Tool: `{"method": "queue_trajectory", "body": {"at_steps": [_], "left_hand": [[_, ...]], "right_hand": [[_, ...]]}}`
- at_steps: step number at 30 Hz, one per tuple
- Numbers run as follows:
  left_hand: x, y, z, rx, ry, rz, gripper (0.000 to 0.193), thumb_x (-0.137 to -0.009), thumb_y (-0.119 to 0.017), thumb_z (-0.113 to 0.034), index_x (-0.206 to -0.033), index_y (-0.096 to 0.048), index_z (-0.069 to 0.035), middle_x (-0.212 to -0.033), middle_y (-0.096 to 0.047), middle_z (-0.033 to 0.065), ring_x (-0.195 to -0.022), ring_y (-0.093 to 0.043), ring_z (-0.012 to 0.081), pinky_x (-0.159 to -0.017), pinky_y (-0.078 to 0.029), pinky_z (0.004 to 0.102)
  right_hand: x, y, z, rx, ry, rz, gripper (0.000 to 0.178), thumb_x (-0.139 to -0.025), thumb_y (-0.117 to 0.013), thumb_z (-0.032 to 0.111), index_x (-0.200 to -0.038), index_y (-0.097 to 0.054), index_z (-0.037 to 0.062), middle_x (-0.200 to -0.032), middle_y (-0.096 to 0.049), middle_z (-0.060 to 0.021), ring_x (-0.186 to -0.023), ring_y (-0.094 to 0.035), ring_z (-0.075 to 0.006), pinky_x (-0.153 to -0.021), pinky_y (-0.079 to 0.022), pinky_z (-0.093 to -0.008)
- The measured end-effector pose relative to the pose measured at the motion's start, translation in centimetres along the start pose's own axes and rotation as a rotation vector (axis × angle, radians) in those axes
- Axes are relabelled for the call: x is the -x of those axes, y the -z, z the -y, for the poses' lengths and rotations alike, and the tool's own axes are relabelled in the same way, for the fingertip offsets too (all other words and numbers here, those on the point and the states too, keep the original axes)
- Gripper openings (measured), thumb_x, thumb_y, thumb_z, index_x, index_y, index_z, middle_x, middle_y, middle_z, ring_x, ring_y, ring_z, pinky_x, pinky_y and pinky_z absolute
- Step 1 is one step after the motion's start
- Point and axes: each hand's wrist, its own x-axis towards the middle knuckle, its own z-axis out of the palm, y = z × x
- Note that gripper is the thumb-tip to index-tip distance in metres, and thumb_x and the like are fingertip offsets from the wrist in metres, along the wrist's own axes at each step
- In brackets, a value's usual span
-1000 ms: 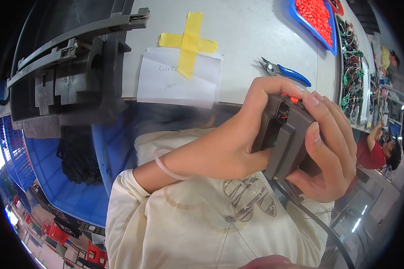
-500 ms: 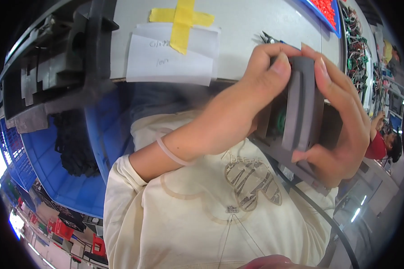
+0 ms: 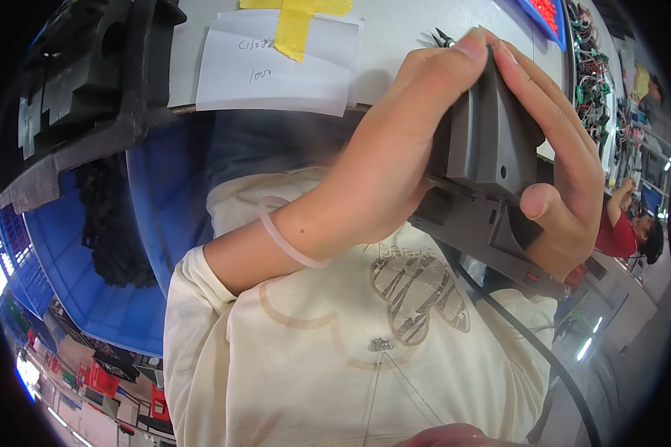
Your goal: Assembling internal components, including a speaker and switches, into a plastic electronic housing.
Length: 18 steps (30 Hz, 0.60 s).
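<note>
A dark grey plastic housing (image 3: pixel 484 141) is held up between my two hands in front of my chest, over the table's front edge. Around its upper left side, my left hand (image 3: pixel 429 97) is closed, with the thumb near the top and the other fingers largely hidden behind the part. My right hand (image 3: pixel 566 164) grips the right side, its fingers along the upper edge and its thumb lower down. A wider grey lower piece (image 3: pixel 484 231) sits under the tall part, apparently joined to it. A black cable (image 3: pixel 533 346) runs below it toward the lower right.
Beyond my hands, a white table (image 3: pixel 395 33) bears a paper sheet (image 3: pixel 276 86) fixed with yellow tape (image 3: pixel 294 33), and dark-tipped pliers (image 3: pixel 443 37). Black moulded parts (image 3: pixel 89 82) and a blue bin (image 3: pixel 60 253) stand left. Wired boards (image 3: pixel 590 89) line the far right, near another person (image 3: pixel 628 231).
Both hands have turned the housing, so its slotted edge has swung away and a smooth side with a small hole shows. The paper and table edge appear higher in view.
</note>
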Motion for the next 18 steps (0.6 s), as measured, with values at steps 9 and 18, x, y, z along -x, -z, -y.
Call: {"method": "queue_trajectory", "body": {"at_steps": [9, 18], "left_hand": [[0.2, -0.1, 0.2, 0.035, 0.014, -0.028, 0.044, -0.088, -0.052, -0.043, -0.106, -0.04, -0.004, -0.1, -0.047, 0.0061, -0.092, -0.047, 0.0099, -0.081, -0.04, 0.025], [0.2, 0.0, 1.1, -0.049, 0.009, -0.111, 0.04, -0.096, -0.032, -0.042, -0.108, -0.045, -0.007, -0.099, -0.049, 0.0037, -0.091, -0.043, 0.0095, -0.084, -0.035, 0.0246]], "right_hand": [[0.3, -0.4, 0.3, 0.063, 0.056, -0.049, 0.086, -0.078, -0.053, 0.059, -0.123, -0.043, -0.0138, -0.129, -0.042, -0.0277, -0.121, -0.042, -0.0352, -0.101, -0.03, -0.0385], [0.8, -1.2, 1.7, 0.132, -0.018, -0.109, 0.086, -0.073, -0.063, 0.051, -0.12, -0.041, -0.0181, -0.122, -0.047, -0.0298, -0.116, -0.047, -0.0355, -0.1, -0.033, -0.0402]]}}
